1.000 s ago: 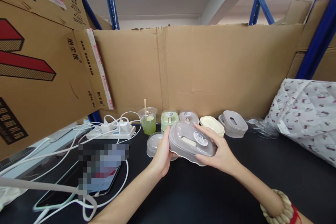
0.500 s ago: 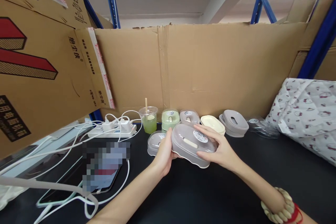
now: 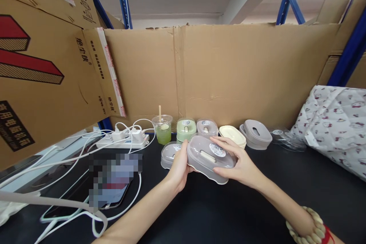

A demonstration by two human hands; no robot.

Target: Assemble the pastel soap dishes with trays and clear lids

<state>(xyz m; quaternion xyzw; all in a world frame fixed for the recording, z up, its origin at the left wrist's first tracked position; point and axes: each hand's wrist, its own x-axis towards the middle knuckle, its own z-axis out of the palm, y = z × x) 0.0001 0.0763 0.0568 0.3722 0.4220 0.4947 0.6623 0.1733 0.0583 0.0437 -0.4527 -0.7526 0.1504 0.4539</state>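
Between both hands, above the black tabletop, is a grey oval box (image 3: pixel 204 164) like a soap box. It wears a clear lid with a round sticker, and a pale bar shows on its top. My left hand (image 3: pixel 180 166) grips its left end, the thumb up along the side and the fingers hidden underneath. My right hand (image 3: pixel 238 162) curves around the right end, thumb and fingers pressed on the lid. Just behind my left hand sits a similar clear-lidded box (image 3: pixel 168 154). A green box (image 3: pixel 186 127) and another grey box (image 3: pixel 207 126) stand further back.
A cream box (image 3: pixel 233 133), stacked grey boxes (image 3: pixel 257 133) and loose clear lids (image 3: pixel 290 139) line the back. Left are a drink cup (image 3: pixel 162 129), a power strip (image 3: pixel 122 143), cables and a phone (image 3: pixel 114 183). A quilted bag (image 3: pixel 337 129) lies right.
The camera view has shifted slightly. Both hands keep their grip on the grey box, which stays in nearly the same place and tilt.
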